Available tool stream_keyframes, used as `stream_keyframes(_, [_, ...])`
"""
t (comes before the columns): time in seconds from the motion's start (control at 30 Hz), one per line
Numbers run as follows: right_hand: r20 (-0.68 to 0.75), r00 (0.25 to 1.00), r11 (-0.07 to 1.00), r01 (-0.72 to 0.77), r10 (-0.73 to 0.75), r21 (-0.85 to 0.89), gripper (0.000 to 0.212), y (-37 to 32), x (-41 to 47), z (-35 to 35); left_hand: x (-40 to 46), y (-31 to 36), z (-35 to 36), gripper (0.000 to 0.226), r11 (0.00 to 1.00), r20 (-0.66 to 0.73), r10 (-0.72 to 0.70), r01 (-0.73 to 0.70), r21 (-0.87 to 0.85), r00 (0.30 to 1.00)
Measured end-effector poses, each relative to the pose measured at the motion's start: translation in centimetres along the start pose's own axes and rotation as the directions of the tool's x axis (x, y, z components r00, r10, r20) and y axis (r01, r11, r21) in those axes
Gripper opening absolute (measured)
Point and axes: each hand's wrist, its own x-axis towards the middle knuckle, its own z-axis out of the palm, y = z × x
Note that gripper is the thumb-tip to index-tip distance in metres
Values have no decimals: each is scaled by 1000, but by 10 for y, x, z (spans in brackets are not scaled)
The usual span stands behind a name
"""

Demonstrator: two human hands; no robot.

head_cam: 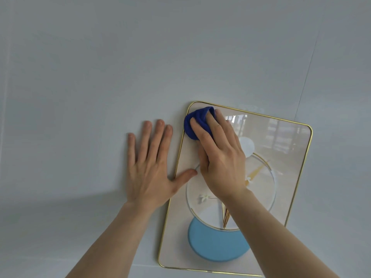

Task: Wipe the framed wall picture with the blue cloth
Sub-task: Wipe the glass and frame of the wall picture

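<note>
The framed picture (285, 157) hangs tilted on the wall, with a thin gold frame, glossy beige face, white circles and a light blue disc. My right hand (220, 157) presses a bunched blue cloth (195, 122) against the picture's upper left corner, fingers closed over the cloth. My left hand (149, 167) lies flat on the wall beside the picture's left edge, fingers spread; its thumb reaches over the gold frame onto the glass.
A plain pale grey-white wall (100, 67) fills the view around the picture. A thin seam line (305, 81) runs diagonally down the wall toward the frame's upper right corner.
</note>
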Motion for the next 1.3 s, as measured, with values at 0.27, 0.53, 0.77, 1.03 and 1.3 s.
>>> stream_keyframes(0.27, [9,997,996,74,-73,-42,53,3,-3,0,0,-1,-1,110,1000,23,8,-8,8,1000])
stream_keyframes(0.53, [120,968,972,228,-221,-52,43,17,-20,-8,0,-2,-1,111,999,44,27,-28,35,999])
stream_keyframes(0.77, [124,957,960,273,-264,-63,39,22,-27,-11,0,-5,-1,112,998,64,47,-50,49,997])
stream_keyframes(1.03, [178,940,949,307,-290,-70,37,33,-53,-22,0,-4,0,112,998,53,45,-47,47,998])
stream_keyframes(1.3, [264,930,955,284,-254,-83,38,47,-106,-41,-1,-4,0,112,998,57,40,-43,50,998])
